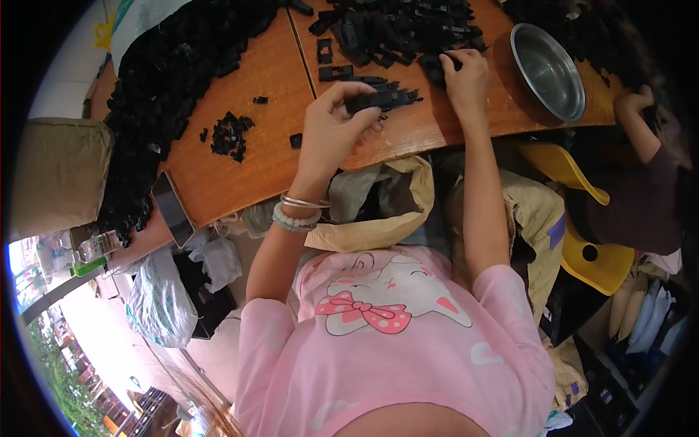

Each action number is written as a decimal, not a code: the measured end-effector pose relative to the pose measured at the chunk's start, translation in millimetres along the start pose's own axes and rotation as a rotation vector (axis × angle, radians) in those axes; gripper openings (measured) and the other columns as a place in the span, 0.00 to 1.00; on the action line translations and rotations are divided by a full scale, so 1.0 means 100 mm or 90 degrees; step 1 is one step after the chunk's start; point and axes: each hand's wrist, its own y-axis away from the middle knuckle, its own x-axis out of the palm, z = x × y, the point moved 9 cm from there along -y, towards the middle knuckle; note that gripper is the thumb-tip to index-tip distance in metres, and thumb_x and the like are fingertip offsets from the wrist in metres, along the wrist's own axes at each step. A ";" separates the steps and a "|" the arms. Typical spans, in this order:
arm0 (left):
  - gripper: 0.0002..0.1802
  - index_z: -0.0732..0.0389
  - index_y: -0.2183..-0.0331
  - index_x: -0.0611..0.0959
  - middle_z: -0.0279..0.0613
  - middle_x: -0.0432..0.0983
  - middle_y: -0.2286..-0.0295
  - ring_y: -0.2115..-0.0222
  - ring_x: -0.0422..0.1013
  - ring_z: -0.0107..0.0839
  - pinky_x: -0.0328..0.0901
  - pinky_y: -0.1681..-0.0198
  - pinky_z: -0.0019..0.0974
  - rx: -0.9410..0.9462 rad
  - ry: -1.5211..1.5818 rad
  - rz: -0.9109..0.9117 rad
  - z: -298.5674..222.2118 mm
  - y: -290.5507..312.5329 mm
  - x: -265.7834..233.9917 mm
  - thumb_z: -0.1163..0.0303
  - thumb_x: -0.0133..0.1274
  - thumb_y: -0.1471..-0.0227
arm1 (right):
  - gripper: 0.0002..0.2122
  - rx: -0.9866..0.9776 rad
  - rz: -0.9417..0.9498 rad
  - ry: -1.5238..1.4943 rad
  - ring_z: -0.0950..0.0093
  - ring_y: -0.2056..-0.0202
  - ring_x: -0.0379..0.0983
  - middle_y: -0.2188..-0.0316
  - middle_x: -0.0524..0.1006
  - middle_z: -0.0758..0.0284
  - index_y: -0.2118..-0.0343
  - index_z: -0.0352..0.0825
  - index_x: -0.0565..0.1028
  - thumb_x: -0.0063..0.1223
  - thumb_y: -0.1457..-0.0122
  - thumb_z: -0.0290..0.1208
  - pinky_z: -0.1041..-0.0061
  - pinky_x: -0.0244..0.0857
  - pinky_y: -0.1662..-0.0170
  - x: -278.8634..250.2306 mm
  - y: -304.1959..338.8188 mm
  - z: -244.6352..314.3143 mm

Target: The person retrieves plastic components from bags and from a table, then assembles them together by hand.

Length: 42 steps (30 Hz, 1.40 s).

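Note:
Over the front of the wooden table (pixel 269 156), my left hand (pixel 333 125) is closed, thumb and fingers gripping a long black plastic part (pixel 386 100). To its right, my right hand (pixel 467 79) pinches a smaller black plastic piece (pixel 432 69) just above the tabletop. Beyond both hands lies a heap of similar black parts (pixel 371 36). A few loose ones, such as a black frame-like piece (pixel 324 49), rest at the heap's near-left edge. Fine details of the held pieces are too small to make out.
A metal bowl (pixel 547 73) sits right of my right hand. A big pile of black parts (pixel 164 80) covers the table's left, with a small cluster (pixel 231 136) nearer. An open sack (pixel 419 207) stands below the table edge. Another person's arm (pixel 637 124) reaches in at right.

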 end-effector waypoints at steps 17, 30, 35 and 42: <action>0.20 0.73 0.54 0.71 0.46 0.76 0.67 0.73 0.72 0.25 0.66 0.70 0.23 -0.115 0.204 -0.005 0.31 0.36 -0.03 0.71 0.49 0.45 | 0.16 0.096 0.277 -0.739 0.78 0.60 0.72 0.62 0.75 0.62 0.60 0.29 0.73 0.61 0.53 0.23 0.80 0.66 0.58 -0.34 0.94 1.07; 0.20 0.70 0.55 0.73 0.41 0.76 0.70 0.71 0.73 0.24 0.65 0.71 0.23 -0.110 0.211 -0.039 0.28 0.49 0.00 0.67 0.52 0.46 | 0.16 -0.192 0.213 -0.364 0.68 0.61 0.71 0.66 0.76 0.65 0.65 0.34 0.77 0.63 0.62 0.22 0.70 0.60 0.57 -0.62 0.97 1.29; 0.16 0.70 0.62 0.78 0.39 0.76 0.72 0.74 0.72 0.23 0.64 0.71 0.23 -0.182 0.289 0.009 0.28 0.57 0.16 0.70 0.57 0.51 | 0.15 -0.220 0.172 -0.408 0.69 0.60 0.70 0.66 0.76 0.67 0.67 0.35 0.78 0.63 0.63 0.22 0.71 0.59 0.57 -0.76 0.96 1.40; 0.09 0.65 0.73 0.80 0.33 0.74 0.76 0.76 0.68 0.17 0.62 0.74 0.23 -0.157 0.207 0.075 0.19 0.62 0.25 0.69 0.59 0.54 | 0.16 -0.228 0.167 -0.372 0.69 0.61 0.71 0.63 0.77 0.66 0.65 0.36 0.79 0.62 0.63 0.21 0.72 0.60 0.58 -0.81 1.04 1.39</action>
